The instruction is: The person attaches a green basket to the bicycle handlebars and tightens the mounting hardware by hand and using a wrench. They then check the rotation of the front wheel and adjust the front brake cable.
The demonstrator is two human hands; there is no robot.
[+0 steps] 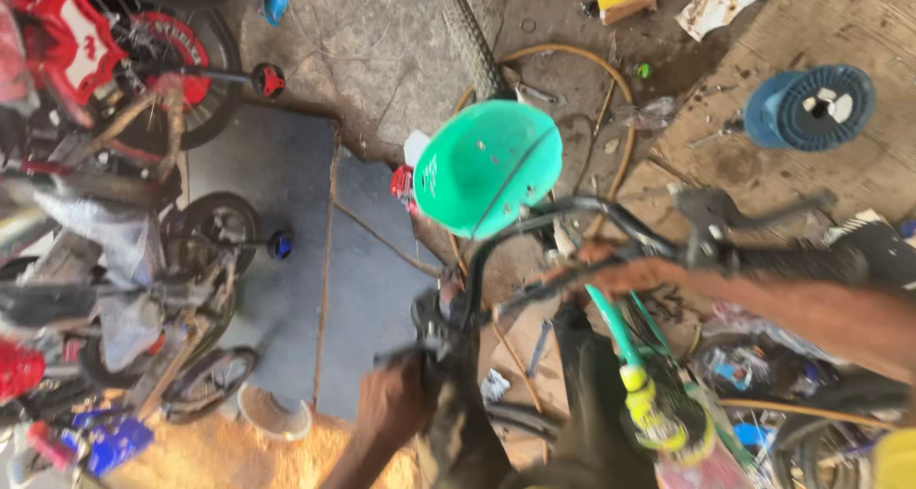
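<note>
Left hand: closed around the left grip of the handlebar, low in the view.
Right hand: laid on the handlebar near its centre; whether the fingers are closed cannot be told from the blur.
Handlebar: black, curved, seen above a green frame tube.
Green bowl: on the ground beyond the bar.
Blue spool: on a board, upper right.
Small bicycles: stacked at left.

One green bowl, one blue spool, two hands on one handlebar
</note>
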